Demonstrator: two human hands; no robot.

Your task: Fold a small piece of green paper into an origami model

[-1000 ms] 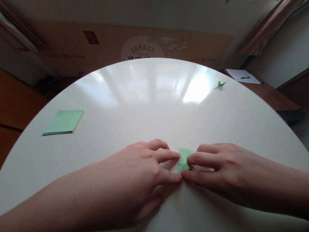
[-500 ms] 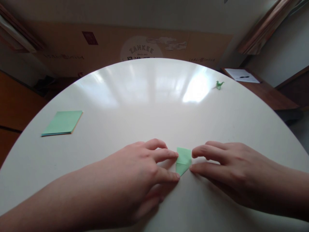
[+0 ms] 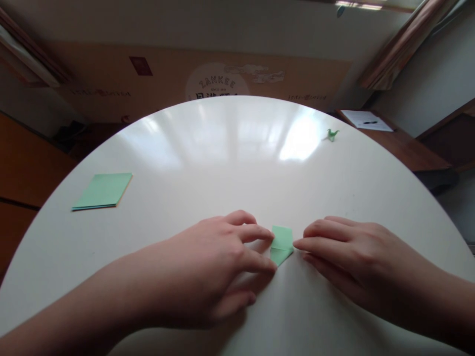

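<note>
Since the earlier frame in the head view, the right hand's thumb has been drawn off the folded green paper; that hand is loosely open, a fingertip at the paper's right corner. By the spread left hand, the paper's left edge is steadied on the desk. A slanted lower edge appears already folded; what remains cannot be told.

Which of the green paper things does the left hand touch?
The small folded piece, touched by the left hand; the stack and the bird-like figure are farther off, untouched.
</note>
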